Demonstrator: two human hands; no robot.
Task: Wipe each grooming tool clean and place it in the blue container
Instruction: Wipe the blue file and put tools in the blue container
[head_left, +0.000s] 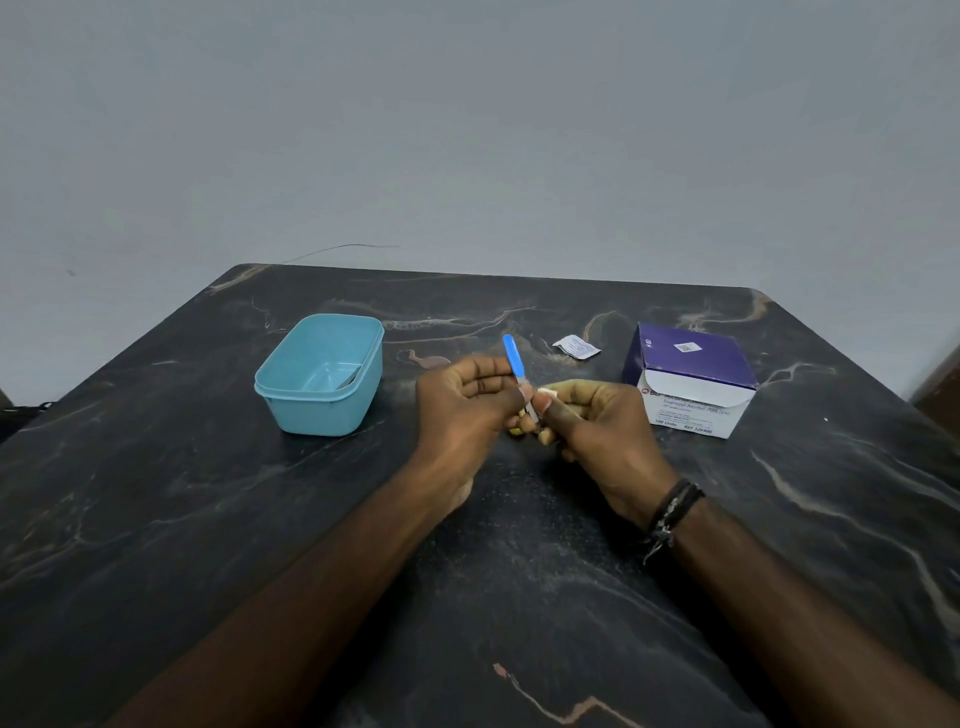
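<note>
My left hand grips a slim grooming tool with a blue handle; the handle points up and away and its metal end sits between my two hands. My right hand pinches a small white wipe against that metal end. The blue container stands open on the table to the left of my hands. A thin metal tool lies inside it by the right wall. Something small and yellowish shows just under my left fingers; I cannot tell what it is.
A purple and white box of alcohol swabs stands open at the right. A torn white swab wrapper lies behind my hands. The dark marble-patterned table ends at a grey wall behind.
</note>
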